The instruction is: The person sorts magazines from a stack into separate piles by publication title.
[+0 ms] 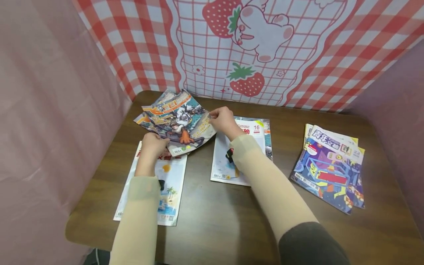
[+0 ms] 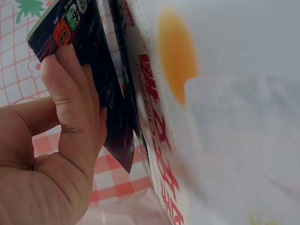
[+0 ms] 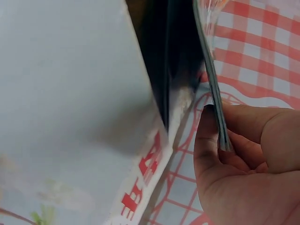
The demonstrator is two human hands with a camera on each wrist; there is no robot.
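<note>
A colourful comic-style magazine is held tilted above the table at the back left. My right hand pinches its right edge; in the right wrist view, thumb and fingers clasp the thin edge of the magazine. At its lower left corner, my left hand grips it, the fingers against the dark cover in the left wrist view. Another similar magazine shows partly from beneath. Below the left hand lies a white magazine with a beach picture, its top partly covered.
Under my right forearm lies another white magazine, with a colourful magazine poking out behind it. Several purple-covered magazines are stacked at the right of the brown wooden table. A strawberry-patterned cloth hangs along the back edge.
</note>
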